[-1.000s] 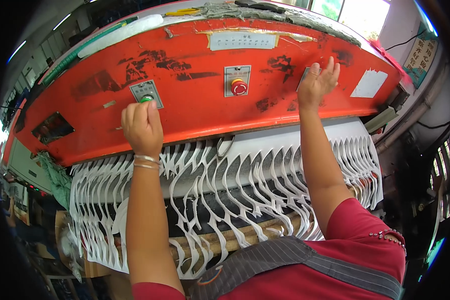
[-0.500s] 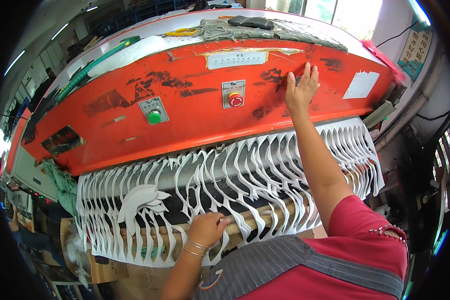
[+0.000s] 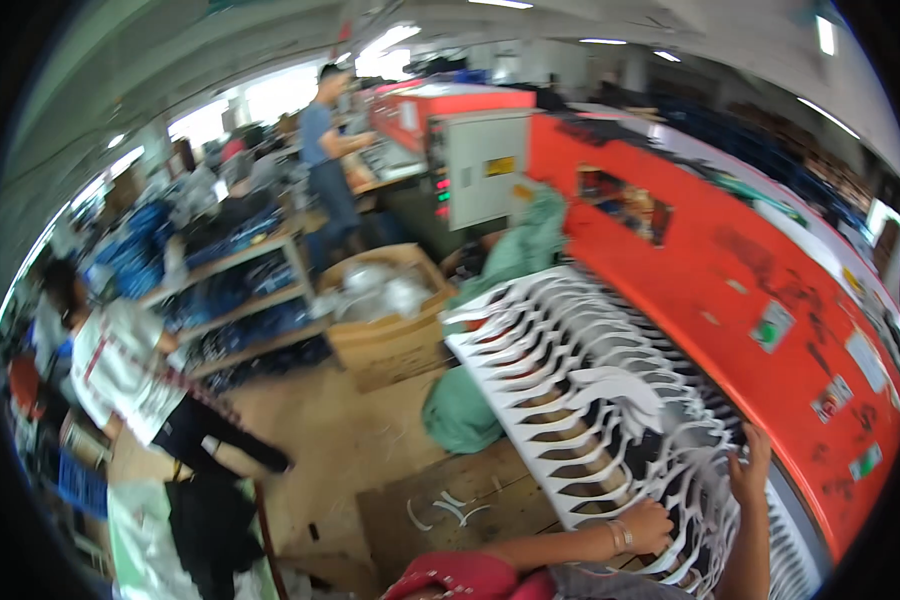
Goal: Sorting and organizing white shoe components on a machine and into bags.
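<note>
A white sheet [image 3: 530, 420], cut through into a row of curved strips, lies along the front of a red machine [image 3: 620, 240]. Curled over its near edge is my left hand [image 3: 647, 527], two bracelets on the wrist; the fingers are closed, and what they hold is hidden. My right hand [image 3: 753, 465] is at the strips beside the machine's front, thumb apart from the blurred fingers; whether it grips a strip cannot be made out. A small stack of white curved pieces [image 3: 620, 392] rests on the sheet.
A cardboard box [image 3: 385, 345] with clear plastic bags stands past the sheet's far end, near green cloth [image 3: 465, 412]. White scraps [image 3: 450, 510] lie on a brown board. A person in white [image 3: 130, 360] is at left; another in blue [image 3: 325, 140] stands farther back beside loaded shelves [image 3: 240, 310].
The view has swung left, bringing the room and two people into sight. My right hand has come down from the machine's red front to the strips. My left hand stays at the sheet's near edge.
</note>
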Demonstrator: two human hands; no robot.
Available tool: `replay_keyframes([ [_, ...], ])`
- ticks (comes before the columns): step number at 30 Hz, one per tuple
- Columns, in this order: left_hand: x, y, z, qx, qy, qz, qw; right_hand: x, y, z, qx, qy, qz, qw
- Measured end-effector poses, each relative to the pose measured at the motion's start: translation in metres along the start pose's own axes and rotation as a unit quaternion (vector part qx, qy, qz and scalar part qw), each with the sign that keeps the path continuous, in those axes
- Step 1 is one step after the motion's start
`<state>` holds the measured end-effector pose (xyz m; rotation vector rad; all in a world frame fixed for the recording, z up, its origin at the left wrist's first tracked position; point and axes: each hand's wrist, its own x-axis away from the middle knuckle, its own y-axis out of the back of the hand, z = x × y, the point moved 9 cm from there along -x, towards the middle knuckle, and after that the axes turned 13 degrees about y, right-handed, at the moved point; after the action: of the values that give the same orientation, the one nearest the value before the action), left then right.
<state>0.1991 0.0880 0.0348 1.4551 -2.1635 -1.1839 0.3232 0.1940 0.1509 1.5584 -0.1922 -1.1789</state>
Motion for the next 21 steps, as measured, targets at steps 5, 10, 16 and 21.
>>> replay_keyframes([
  [5,0.044,-0.018,0.01,-0.063,0.035,0.068,0.995,0.059,-0.029,-0.014,-0.005,-0.014,0.174,0.985],
  [10,0.025,-0.035,0.035,0.018,-0.015,0.016,1.0,0.062,-0.057,-0.09,0.035,-0.013,0.217,0.976],
  [16,0.041,-0.03,0.036,0.081,-0.013,0.068,0.994,0.068,-0.075,-0.118,0.194,0.101,0.203,0.954],
  [21,0.055,0.043,0.036,0.202,0.075,-0.01,0.976,0.027,-0.029,-0.027,0.103,0.097,0.279,0.95],
])
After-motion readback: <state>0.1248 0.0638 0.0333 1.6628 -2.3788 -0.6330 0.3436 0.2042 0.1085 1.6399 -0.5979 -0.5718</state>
